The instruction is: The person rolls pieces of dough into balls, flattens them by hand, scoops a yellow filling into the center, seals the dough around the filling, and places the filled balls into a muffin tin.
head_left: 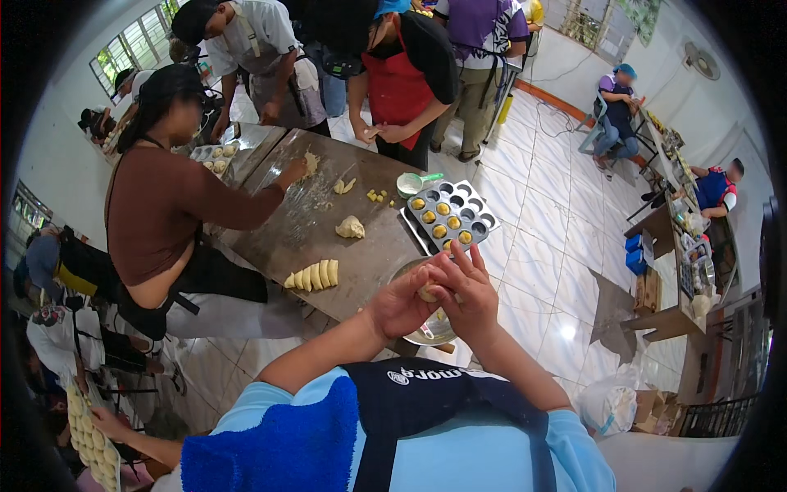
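My left hand (pixel 396 307) and my right hand (pixel 470 298) hold a small piece of dough (pixel 427 293) between them, above a metal bowl (pixel 446 336) at the table's corner. Past my fingers a dark muffin tin (pixel 433 214) bears several cups with yellow-topped pieces in them, others bare. Beside it stands a green-handled cup of white powder (pixel 409 183). On the brown table (pixel 270 221) lie a lump of dough (pixel 350 227), a row of cut dough strips (pixel 312 275), small yellow cubes (pixel 376 196) and two small dough pieces (pixel 344 186).
A person in a brown top (pixel 166 209) reaches over the table from the left. Across it, a person in a red apron (pixel 396 92) handles dough, beside one in a grey apron (pixel 258 74). At lower left another person holds a tray of dough pieces (pixel 92 436).
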A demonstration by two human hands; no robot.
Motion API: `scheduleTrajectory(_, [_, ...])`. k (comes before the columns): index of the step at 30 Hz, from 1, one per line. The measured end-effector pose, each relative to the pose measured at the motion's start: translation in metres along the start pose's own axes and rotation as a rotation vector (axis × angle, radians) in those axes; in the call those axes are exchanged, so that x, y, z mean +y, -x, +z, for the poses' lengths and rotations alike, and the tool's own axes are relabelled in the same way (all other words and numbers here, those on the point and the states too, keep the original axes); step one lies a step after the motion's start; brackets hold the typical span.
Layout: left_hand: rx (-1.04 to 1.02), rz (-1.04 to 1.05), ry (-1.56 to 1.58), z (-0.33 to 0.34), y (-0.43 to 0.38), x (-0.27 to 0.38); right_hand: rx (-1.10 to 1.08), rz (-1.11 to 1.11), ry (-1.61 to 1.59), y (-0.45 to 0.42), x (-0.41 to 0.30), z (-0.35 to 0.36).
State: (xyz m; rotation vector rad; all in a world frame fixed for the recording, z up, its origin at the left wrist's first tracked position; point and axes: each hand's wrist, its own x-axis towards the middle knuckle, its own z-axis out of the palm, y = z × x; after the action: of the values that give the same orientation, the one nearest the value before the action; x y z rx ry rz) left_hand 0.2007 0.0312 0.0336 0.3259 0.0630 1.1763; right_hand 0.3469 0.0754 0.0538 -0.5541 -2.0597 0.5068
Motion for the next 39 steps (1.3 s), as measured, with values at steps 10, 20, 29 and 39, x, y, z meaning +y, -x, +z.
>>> scheduleTrajectory(10, [0.052,0.002,-0.083,0.009,-0.004,-0.003,-0.045,0.069,0.015,-0.004,-0.019,-0.015])
scheduleTrajectory(20, [0.090,-0.063,-0.108,0.032,-0.006,-0.006,-0.055,0.027,-0.060,0.011,-0.007,-0.010])
scheduleTrajectory(29, [-0.063,-0.134,-0.107,0.006,-0.005,-0.006,-0.082,0.319,-0.485,0.011,-0.017,-0.010])
scheduleTrajectory(39, [-0.082,-0.217,-0.149,0.008,-0.004,-0.002,-0.317,-0.018,-0.022,-0.015,-0.017,-0.040])
